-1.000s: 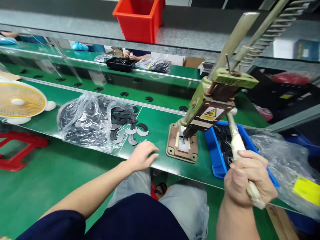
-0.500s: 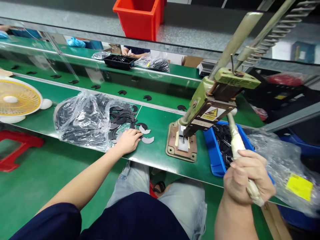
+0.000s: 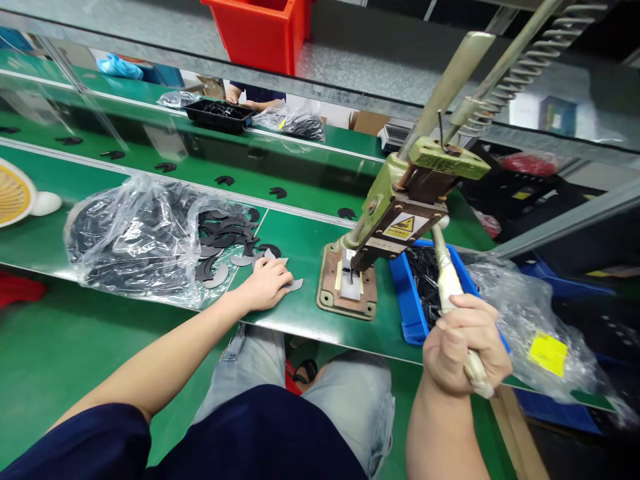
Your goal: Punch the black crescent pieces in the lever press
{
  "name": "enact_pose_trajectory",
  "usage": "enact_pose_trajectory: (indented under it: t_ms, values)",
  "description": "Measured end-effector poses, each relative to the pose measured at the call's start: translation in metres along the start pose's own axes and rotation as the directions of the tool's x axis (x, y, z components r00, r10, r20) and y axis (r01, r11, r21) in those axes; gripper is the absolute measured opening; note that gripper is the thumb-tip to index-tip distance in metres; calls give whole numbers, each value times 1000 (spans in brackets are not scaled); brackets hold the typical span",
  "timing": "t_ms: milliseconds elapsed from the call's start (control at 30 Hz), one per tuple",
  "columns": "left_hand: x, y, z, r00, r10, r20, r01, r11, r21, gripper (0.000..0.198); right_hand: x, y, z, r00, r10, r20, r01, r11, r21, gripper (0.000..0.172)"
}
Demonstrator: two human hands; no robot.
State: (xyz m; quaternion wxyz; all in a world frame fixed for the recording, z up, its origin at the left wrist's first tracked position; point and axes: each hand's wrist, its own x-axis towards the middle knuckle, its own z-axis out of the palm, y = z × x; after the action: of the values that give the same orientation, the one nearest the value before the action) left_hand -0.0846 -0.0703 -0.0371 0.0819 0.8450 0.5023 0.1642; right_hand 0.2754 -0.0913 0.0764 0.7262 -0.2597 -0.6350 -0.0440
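Observation:
My left hand (image 3: 267, 283) is low over the green bench with its fingers curled. A flat grey curved piece (image 3: 296, 285) sticks out from under the fingertips; the rest of it is hidden. Another light grey piece (image 3: 271, 254) lies just beyond the knuckles. Dark curved pieces (image 3: 227, 230) are heaped by the mouth of a clear plastic bag (image 3: 133, 233) to the left. My right hand (image 3: 465, 340) is wrapped round the tape-covered lever (image 3: 447, 277) of a green hand press (image 3: 383, 200). On the press base (image 3: 327, 293), a pale block (image 3: 351, 287) sits under the ram.
A blue bin (image 3: 415, 317) of black parts stands right of the press, beside a clear plastic bag (image 3: 520, 320). Dark notched pieces (image 3: 278, 193) lie along the green strip behind. A red bin (image 3: 257, 33) sits on the shelf above. Across the bench, a person's hands show near a black tray (image 3: 220, 117).
The view has shifted, so the scene sits further left. My left hand has moved right over the grey curved piece, which has slid slightly right. My right hand keeps its hold on the lever.

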Motion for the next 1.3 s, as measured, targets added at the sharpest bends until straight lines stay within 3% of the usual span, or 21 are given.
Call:
enact_pose_trajectory:
  t_ms: [200,333,433,500,600,733,867,1033,1300]
  values:
    - [14,4,-5,996,59,67,-48,989,-143,25,1,-4,-2,1000,20,22,-20,1000,-11,32]
    - [31,10,-9,999,13,47,-2,972,-237,23,0,-5,-4,998,32,45,-32,999,-8,31]
    - [41,20,0,998,-56,42,67,936,-344,18,-1,-6,-6,998,44,50,-43,999,-19,30]
    - [45,28,12,986,-149,68,163,866,-473,14,-2,-6,-7,997,52,50,-51,998,-28,30]
    - [48,34,27,961,-255,111,266,728,-631,25,-2,-6,-8,996,65,62,-63,997,-35,30]
    - [61,35,25,939,-293,182,319,538,-781,37,-2,-6,-6,997,56,50,-55,998,-25,30]
    - [91,44,17,932,-267,246,349,475,-808,39,-2,-5,-5,998,51,26,-51,999,-16,30]
    - [128,57,22,922,-220,319,386,448,-806,32,-3,-7,-9,994,79,72,-77,996,-38,31]
    - [145,59,14,908,-195,372,419,478,-772,29,-3,-7,-7,996,79,31,-79,997,-18,31]
